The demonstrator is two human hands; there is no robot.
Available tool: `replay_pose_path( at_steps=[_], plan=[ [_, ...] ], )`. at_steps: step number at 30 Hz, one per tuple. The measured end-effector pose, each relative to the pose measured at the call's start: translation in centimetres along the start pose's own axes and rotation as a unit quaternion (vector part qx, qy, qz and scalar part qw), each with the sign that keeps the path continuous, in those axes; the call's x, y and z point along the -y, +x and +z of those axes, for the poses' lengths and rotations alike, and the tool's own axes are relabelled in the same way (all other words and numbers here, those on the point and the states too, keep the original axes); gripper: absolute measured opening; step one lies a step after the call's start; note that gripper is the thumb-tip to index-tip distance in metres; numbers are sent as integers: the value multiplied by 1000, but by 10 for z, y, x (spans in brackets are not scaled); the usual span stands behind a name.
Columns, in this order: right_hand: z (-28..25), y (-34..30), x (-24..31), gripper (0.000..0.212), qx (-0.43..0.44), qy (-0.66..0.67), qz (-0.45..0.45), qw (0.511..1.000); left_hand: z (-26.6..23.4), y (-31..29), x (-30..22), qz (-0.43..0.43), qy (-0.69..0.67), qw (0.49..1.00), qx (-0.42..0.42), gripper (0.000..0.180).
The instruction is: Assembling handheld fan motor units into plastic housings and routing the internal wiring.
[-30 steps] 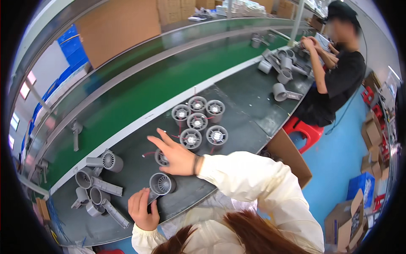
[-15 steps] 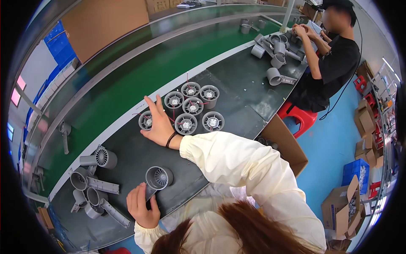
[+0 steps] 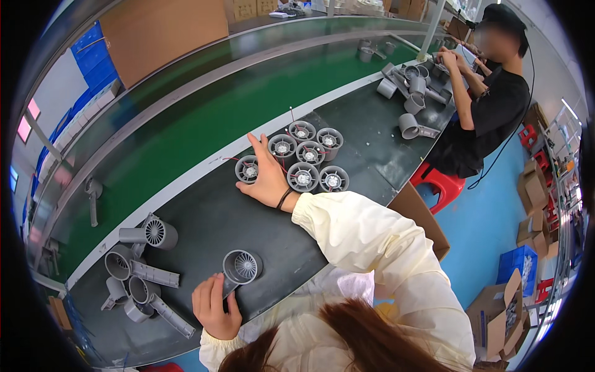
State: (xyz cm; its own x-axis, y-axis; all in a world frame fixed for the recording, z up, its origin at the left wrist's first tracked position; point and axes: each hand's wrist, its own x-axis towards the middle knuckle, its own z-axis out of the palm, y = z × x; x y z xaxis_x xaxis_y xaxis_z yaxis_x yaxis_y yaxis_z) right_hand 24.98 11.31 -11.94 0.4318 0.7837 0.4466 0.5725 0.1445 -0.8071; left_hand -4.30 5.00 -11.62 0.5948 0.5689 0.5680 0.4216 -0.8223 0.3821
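Note:
My left hand (image 3: pixel 217 308) pinches the short handle of a grey round housing (image 3: pixel 242 267) with slatted vents inside, its open end facing up, at the near edge of the dark bench (image 3: pixel 204 214). My right hand (image 3: pixel 268 178) is spread over the far side of the bench, thumb and fingers apart on either side of a grey cylinder (image 3: pixel 247 169) with a spoked fan-like top and red wire. Whether the fingers touch it I cannot tell. Several like cylinders (image 3: pixel 304 178) stand upright in a cluster just right of it, some with red wires.
Several grey housings with handles (image 3: pixel 145 273) lie at the left. A green conveyor (image 3: pixel 186 139) runs behind the bench's white edge. At far right a person in black (image 3: pixel 496 105) works beside more grey housings (image 3: pixel 416 87). A red stool (image 3: pixel 440 183) and cartons (image 3: pixel 496 319) stand on the floor.
The whole view has shifted, so the bench things appear further right. My right hand stays spread around the leftmost cylinder, and my left hand keeps hold of the housing.

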Motion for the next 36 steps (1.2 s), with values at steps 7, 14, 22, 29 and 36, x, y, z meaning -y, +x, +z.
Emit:
replay_pose_path(
  at_steps=[7, 14, 22, 29, 36],
  plan=[
    [-9, -10, 0, 87, 33, 6, 64, 997, 5, -4, 9, -10, 26, 1000, -12, 47],
    [-33, -70, 34, 63, 148, -17, 38, 988, -3, -4, 9, -41, 48, 998, -15, 44],
    [-75, -94, 43, 74, 169, -66, -5, 983, 0, 7, 4, -41, 77, 996, -4, 43],
    [-68, -98, 46, 80, 134, -79, -20, 988, -1, 10, -8, -41, 61, 997, -28, 49],
    [-82, -127, 52, 80, 169, -9, -7, 985, 7, 22, -42, 70, -113, 990, -48, 43]
  ],
)
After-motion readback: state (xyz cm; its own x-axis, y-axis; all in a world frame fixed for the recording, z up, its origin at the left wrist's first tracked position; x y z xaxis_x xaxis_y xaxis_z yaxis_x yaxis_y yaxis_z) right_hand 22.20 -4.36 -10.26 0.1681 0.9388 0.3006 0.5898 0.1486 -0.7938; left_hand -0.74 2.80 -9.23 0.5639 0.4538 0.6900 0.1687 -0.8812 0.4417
